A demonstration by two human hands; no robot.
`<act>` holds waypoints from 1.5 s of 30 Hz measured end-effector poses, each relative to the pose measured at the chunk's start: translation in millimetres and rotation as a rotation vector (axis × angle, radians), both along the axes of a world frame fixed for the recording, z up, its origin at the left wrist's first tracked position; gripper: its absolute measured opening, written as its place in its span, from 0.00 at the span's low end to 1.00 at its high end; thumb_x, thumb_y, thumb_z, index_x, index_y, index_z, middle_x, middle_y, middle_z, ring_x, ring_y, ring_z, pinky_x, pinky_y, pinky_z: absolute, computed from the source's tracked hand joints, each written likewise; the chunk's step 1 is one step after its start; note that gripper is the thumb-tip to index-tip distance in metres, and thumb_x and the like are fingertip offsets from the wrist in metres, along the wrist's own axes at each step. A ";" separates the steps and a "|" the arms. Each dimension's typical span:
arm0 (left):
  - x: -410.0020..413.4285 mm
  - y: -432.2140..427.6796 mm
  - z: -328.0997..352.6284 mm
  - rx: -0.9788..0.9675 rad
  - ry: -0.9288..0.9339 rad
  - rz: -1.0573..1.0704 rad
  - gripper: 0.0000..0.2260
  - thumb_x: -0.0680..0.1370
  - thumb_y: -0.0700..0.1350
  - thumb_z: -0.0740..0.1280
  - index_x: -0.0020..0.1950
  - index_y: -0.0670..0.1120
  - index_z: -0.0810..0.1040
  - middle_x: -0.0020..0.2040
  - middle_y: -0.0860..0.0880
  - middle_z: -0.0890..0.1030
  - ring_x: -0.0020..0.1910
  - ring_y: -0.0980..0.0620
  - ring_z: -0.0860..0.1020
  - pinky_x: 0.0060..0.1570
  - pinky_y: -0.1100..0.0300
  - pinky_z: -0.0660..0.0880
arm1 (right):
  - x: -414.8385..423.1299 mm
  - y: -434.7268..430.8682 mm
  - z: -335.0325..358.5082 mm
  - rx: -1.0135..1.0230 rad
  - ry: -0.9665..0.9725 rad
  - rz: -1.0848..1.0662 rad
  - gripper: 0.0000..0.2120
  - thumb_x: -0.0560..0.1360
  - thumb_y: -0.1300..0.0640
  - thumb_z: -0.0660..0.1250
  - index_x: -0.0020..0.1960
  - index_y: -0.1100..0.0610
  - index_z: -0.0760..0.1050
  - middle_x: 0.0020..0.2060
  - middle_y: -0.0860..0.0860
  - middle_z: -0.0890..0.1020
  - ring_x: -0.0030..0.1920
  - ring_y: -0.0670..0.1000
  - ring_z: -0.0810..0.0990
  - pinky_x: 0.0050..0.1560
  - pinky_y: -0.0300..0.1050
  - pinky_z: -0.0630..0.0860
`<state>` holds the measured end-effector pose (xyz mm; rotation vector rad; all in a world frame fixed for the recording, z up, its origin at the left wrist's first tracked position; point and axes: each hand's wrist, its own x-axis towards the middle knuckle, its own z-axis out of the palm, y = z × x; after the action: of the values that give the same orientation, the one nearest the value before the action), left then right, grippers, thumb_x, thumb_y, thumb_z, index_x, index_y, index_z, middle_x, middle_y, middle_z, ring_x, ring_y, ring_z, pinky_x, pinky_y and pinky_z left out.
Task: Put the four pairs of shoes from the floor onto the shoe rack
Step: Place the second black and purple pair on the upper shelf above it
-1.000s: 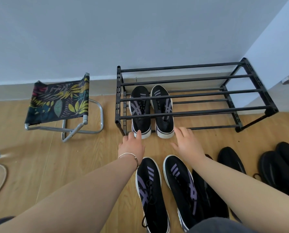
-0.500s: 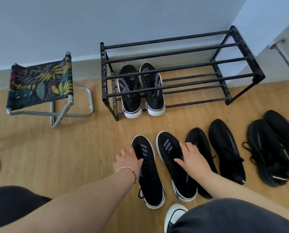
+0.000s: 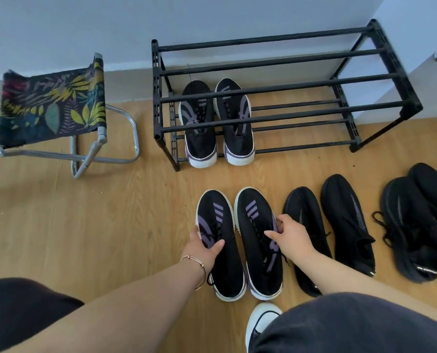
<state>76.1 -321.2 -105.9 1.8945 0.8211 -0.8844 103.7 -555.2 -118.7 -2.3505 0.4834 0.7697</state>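
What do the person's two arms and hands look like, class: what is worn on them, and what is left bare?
Both forearms are bare, with no sleeves or gloves showing. The left hand has a thin gold-coloured bangle around its wrist. The right hand wears nothing: no ring, watch or band that can be seen.

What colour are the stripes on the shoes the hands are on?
Purple stripes on the black, white-soled shoes, clearest in the head view.
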 end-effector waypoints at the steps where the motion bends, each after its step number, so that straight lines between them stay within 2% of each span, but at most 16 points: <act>1: 3.9 2.6 -0.8 -0.012 -0.018 0.014 0.38 0.77 0.52 0.72 0.81 0.52 0.54 0.70 0.47 0.77 0.64 0.42 0.78 0.64 0.47 0.77 | 2.4 2.2 -0.3 0.017 -0.015 -0.024 0.24 0.77 0.52 0.72 0.69 0.58 0.72 0.53 0.53 0.83 0.55 0.53 0.81 0.56 0.47 0.78; 4: 21.1 12.6 -0.9 -0.015 -0.055 0.017 0.38 0.78 0.52 0.71 0.82 0.54 0.52 0.70 0.48 0.77 0.65 0.43 0.78 0.64 0.49 0.76 | 15.3 9.4 1.7 0.098 -0.063 -0.105 0.21 0.77 0.52 0.72 0.67 0.57 0.74 0.52 0.51 0.83 0.53 0.52 0.81 0.53 0.45 0.76; 6: 33.4 18.3 2.9 -0.009 -0.072 0.014 0.37 0.79 0.52 0.70 0.81 0.54 0.53 0.70 0.47 0.77 0.64 0.43 0.79 0.62 0.49 0.77 | 25.4 14.6 5.5 0.147 -0.074 -0.135 0.19 0.77 0.52 0.72 0.66 0.56 0.75 0.47 0.47 0.82 0.50 0.50 0.81 0.51 0.47 0.79; 8: 40.7 23.2 6.4 -0.008 -0.081 0.022 0.35 0.80 0.52 0.69 0.82 0.53 0.53 0.70 0.46 0.76 0.64 0.43 0.78 0.62 0.49 0.77 | 32.9 17.5 9.2 0.169 -0.059 -0.114 0.20 0.77 0.51 0.71 0.66 0.55 0.75 0.43 0.43 0.80 0.47 0.48 0.80 0.46 0.43 0.78; 10: 41.6 27.1 7.3 -0.002 -0.076 0.024 0.35 0.80 0.52 0.68 0.82 0.52 0.53 0.72 0.45 0.74 0.66 0.42 0.77 0.63 0.49 0.75 | 34.4 18.0 13.0 0.143 -0.011 -0.058 0.21 0.78 0.48 0.70 0.68 0.56 0.75 0.46 0.43 0.81 0.50 0.48 0.79 0.45 0.40 0.75; 12: 36.9 28.0 5.5 0.008 -0.052 0.016 0.34 0.80 0.53 0.68 0.82 0.50 0.55 0.72 0.45 0.74 0.67 0.43 0.76 0.63 0.50 0.74 | 29.7 16.1 13.5 -0.104 -0.014 0.093 0.24 0.78 0.40 0.66 0.67 0.55 0.76 0.53 0.49 0.83 0.57 0.54 0.79 0.55 0.49 0.75; 14: 31.3 27.4 1.3 0.008 -0.013 0.018 0.33 0.80 0.55 0.68 0.81 0.49 0.58 0.70 0.46 0.76 0.65 0.43 0.77 0.64 0.49 0.76 | 21.1 14.3 11.1 -0.322 -0.142 0.229 0.25 0.78 0.37 0.63 0.63 0.54 0.80 0.55 0.52 0.83 0.60 0.56 0.77 0.60 0.54 0.73; 17: 27.4 26.6 -4.9 -0.017 0.014 0.045 0.32 0.79 0.56 0.68 0.79 0.48 0.61 0.67 0.46 0.78 0.63 0.43 0.78 0.63 0.46 0.77 | 12.3 13.2 3.6 -0.105 -0.170 0.095 0.26 0.77 0.40 0.67 0.67 0.58 0.77 0.59 0.55 0.80 0.63 0.58 0.77 0.61 0.52 0.73; 21: 26.9 28.3 -9.2 -0.012 0.034 0.073 0.30 0.79 0.57 0.66 0.79 0.49 0.64 0.66 0.47 0.79 0.63 0.43 0.78 0.62 0.44 0.78 | 5.8 11.3 -13.6 0.327 0.161 -0.279 0.33 0.73 0.37 0.69 0.71 0.56 0.74 0.64 0.52 0.81 0.63 0.55 0.79 0.66 0.57 0.76; 25: 24.5 30.6 -13.7 -0.015 0.022 0.056 0.29 0.78 0.56 0.69 0.76 0.47 0.68 0.64 0.47 0.81 0.56 0.46 0.81 0.59 0.46 0.80 | 2.6 5.0 -20.9 0.509 0.193 -0.376 0.23 0.75 0.46 0.73 0.67 0.55 0.78 0.59 0.51 0.84 0.60 0.53 0.81 0.66 0.58 0.77; 28: 23.9 31.9 -17.0 -0.018 -0.005 0.071 0.25 0.77 0.54 0.71 0.71 0.46 0.74 0.57 0.48 0.83 0.51 0.47 0.84 0.57 0.47 0.81 | 3.7 0.9 -22.3 0.551 0.172 -0.397 0.17 0.74 0.48 0.74 0.59 0.54 0.81 0.53 0.52 0.86 0.57 0.54 0.84 0.64 0.59 0.78; 31: 25.0 28.1 -11.8 -0.003 -0.033 0.046 0.12 0.78 0.49 0.71 0.59 0.47 0.79 0.48 0.48 0.84 0.44 0.46 0.83 0.55 0.46 0.82 | 4.8 -1.9 -19.9 0.541 0.157 -0.385 0.15 0.74 0.49 0.75 0.56 0.54 0.81 0.50 0.53 0.87 0.55 0.55 0.85 0.62 0.60 0.79; 33: 24.9 25.9 -6.7 -0.018 -0.047 0.064 0.07 0.78 0.47 0.70 0.54 0.48 0.79 0.46 0.49 0.83 0.45 0.45 0.84 0.55 0.45 0.82 | 5.9 -3.6 -12.9 0.519 0.140 -0.354 0.13 0.75 0.50 0.74 0.56 0.55 0.81 0.49 0.53 0.87 0.53 0.55 0.86 0.60 0.58 0.80; 38: 22.0 22.5 10.7 -0.078 -0.069 0.086 0.14 0.78 0.46 0.71 0.62 0.44 0.78 0.49 0.48 0.82 0.48 0.46 0.84 0.52 0.46 0.83 | 5.8 -13.4 10.9 0.467 0.107 -0.312 0.13 0.76 0.49 0.72 0.58 0.53 0.80 0.49 0.52 0.87 0.52 0.56 0.84 0.51 0.50 0.81; 42: 21.9 25.5 33.6 -0.107 -0.111 0.102 0.17 0.79 0.45 0.71 0.67 0.43 0.76 0.51 0.48 0.82 0.50 0.46 0.83 0.53 0.45 0.83 | 4.7 -17.4 37.6 0.495 0.089 -0.315 0.15 0.75 0.48 0.73 0.59 0.52 0.80 0.50 0.53 0.87 0.54 0.58 0.85 0.58 0.62 0.81; 45: 30.2 29.7 53.8 -0.136 -0.151 0.105 0.19 0.79 0.44 0.71 0.69 0.43 0.75 0.54 0.47 0.82 0.52 0.44 0.84 0.52 0.45 0.83 | 12.5 -19.0 64.6 0.541 0.079 -0.294 0.14 0.77 0.51 0.72 0.60 0.55 0.80 0.51 0.53 0.87 0.55 0.57 0.85 0.60 0.62 0.80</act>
<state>106.3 -291.4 -52.1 1.7598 0.7431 -0.7061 116.2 -574.2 -54.2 -1.7109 0.5576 0.7434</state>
